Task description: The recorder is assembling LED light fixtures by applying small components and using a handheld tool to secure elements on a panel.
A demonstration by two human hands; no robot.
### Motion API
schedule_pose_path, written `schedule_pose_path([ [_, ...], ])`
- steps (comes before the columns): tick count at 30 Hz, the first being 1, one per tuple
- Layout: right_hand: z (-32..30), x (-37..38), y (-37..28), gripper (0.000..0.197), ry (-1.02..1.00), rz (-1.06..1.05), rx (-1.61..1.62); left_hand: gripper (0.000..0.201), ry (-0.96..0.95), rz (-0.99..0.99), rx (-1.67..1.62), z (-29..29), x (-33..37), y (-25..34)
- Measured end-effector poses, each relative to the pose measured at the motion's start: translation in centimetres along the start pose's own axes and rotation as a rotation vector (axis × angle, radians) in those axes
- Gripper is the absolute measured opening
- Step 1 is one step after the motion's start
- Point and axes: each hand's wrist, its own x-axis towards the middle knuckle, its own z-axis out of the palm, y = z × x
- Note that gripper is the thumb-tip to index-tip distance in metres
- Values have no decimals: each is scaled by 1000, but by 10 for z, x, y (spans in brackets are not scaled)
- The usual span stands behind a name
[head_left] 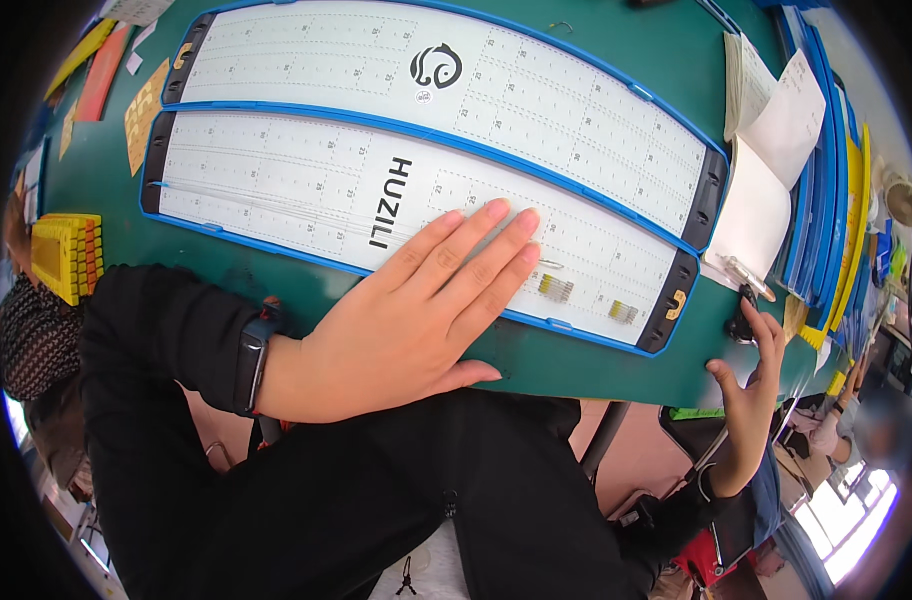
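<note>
A long white storage case (306, 145) with a blue rim lies unfolded in two halves on the green table. My left hand (426, 290) lies flat on its near half, fingers stretched out together, over thin clear lines (276, 205) that run from the left end. Just beyond the fingertips is a small metallic sliver (550, 264). Two small clusters of fine slender pieces, one (556, 288) and another (622, 312), sit farther right in the case. At the table's right edge, my right hand (751, 390) has thumb and fingers apart, fingertips beside a small black object (741, 328).
An open notebook (761, 200) with a pen-like tool (746, 275) on it lies right of the case. Blue and yellow folders (826, 200) are stacked beyond. A yellow block-like basket (68, 258) stands at left. Other people sit at both sides.
</note>
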Motion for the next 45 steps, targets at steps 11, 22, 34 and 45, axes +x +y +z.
schedule_pose_path([
  [11,12,19,30,66,169,71,43,96,26,-23,12,6,-8,2],
  [22,68,29,-86,73,412,-394,1279,97,27,-29,6,7,-7,0],
  [34,102,55,-124,30,459,-301,1232,99,-36,-73,55,6,-6,1],
  [45,100,54,-124,25,529,-247,1260,97,-72,-84,94,2,-6,2],
])
